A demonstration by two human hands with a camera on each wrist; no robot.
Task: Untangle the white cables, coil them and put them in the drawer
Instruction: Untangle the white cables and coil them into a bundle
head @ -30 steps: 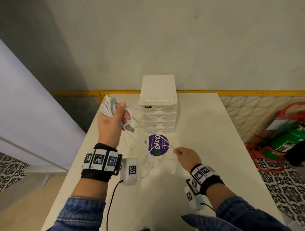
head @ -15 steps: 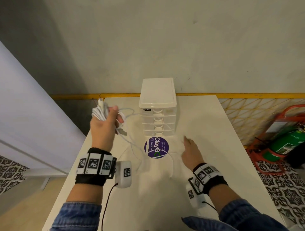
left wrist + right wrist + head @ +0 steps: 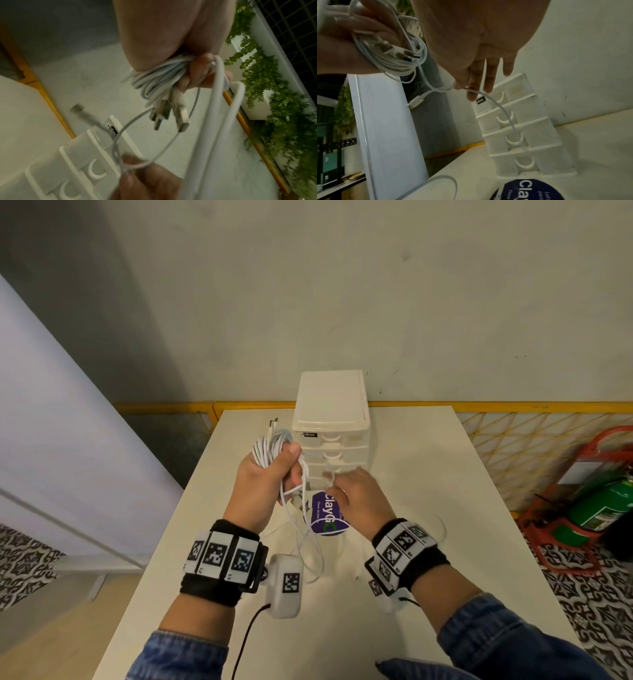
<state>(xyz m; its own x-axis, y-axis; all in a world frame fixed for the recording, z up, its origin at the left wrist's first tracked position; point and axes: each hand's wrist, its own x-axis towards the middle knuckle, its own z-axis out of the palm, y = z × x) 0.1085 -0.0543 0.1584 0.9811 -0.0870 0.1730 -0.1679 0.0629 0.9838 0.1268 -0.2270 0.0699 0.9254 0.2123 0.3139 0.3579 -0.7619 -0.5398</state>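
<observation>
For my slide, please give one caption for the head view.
Left hand grips coiled cables; right hand pinches a loose strand before closed drawers.

The head view is bright and mostly sharp, with soft, even light and no hard glare. The wall [image 3: 376, 285] turns grey and dark toward the top left corner. Straight lines bend near the edges (the wide lens does that). Only a faint shadow lies on the bench [image 3: 428, 491] beside the drawer box [image 3: 330, 405]. Both wrist views are much dimmer and grainy. In the left wrist view the plants [image 3: 278, 108] smear into streaks and a loose plug [image 3: 78, 108] is blurred. In the right wrist view the right hand [image 3: 479, 33], close to the lens, looks pale and soft.
</observation>
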